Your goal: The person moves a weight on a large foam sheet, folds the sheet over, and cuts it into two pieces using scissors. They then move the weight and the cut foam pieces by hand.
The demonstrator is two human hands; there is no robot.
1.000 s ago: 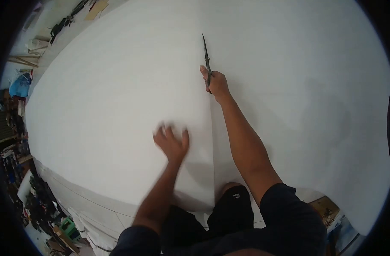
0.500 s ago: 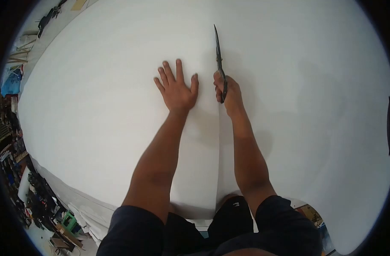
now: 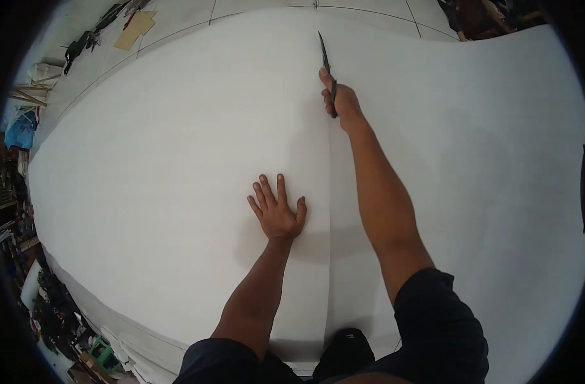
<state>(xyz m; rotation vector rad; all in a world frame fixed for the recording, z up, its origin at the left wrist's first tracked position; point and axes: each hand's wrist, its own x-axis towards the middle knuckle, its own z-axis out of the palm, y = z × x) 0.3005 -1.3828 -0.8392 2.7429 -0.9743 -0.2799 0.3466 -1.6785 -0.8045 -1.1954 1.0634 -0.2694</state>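
Head view: A right hand (image 3: 346, 104) curls its fingers round scissors (image 3: 325, 54) near the far edge of a white sheet (image 3: 145, 160). The left hand (image 3: 279, 216), fingers spread, grips nothing, palm down beside a straight line (image 3: 329, 192); steady pressure and aligned blades should favour clean cutting.

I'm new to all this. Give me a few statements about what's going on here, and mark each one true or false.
1. The right hand holds scissors. True.
2. The left hand is clenched in a fist. False: the left hand is open, fingers spread.
3. The scissors' tip points toward the bottom of the picture. False: it points toward the top.
4. A line runs down the white sheet from near the right hand. True.
5. The blue thing lies on the sheet. False: it is beyond the sheet's left edge.
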